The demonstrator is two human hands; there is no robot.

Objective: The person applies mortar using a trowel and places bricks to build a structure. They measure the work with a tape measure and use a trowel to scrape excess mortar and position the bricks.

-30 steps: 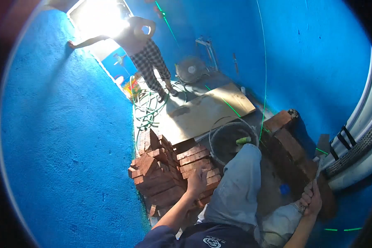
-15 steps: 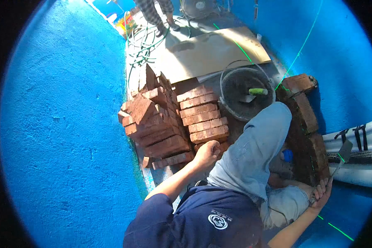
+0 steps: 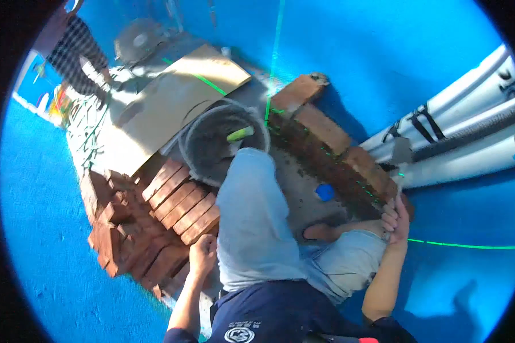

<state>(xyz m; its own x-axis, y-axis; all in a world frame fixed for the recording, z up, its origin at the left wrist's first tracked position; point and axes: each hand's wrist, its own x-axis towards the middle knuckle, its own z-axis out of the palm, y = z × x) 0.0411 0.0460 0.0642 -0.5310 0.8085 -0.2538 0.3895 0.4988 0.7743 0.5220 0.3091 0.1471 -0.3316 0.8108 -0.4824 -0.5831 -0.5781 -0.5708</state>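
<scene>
My right hand (image 3: 396, 222) is closed round the handle of a trowel (image 3: 402, 151), whose flat grey blade points up in front of the white pipes. It is beside the near end of a low brick wall (image 3: 323, 128). My left hand (image 3: 203, 254) has its fingers curled by my knee, at the near end of a row of red bricks (image 3: 182, 203); whether anything is in it is hidden. Beyond my knee stands a dark bucket (image 3: 203, 143) with a wire handle. A tool with a yellow-green grip (image 3: 240, 134) lies in it.
A larger, uneven brick pile (image 3: 126, 240) stands by the left wall. Long white wrapped pipes (image 3: 458, 134) lie at the right. A blue cap-like object (image 3: 325, 192) sits on the floor. Farther off are a tan board (image 3: 177, 97), a tangled hose (image 3: 91, 134), a fan (image 3: 138, 41) and a standing person (image 3: 77, 54).
The view has swung right, so the bricks and bucket appear farther left. My right hand keeps its hold on the trowel; my left hand stays curled by the bricks.
</scene>
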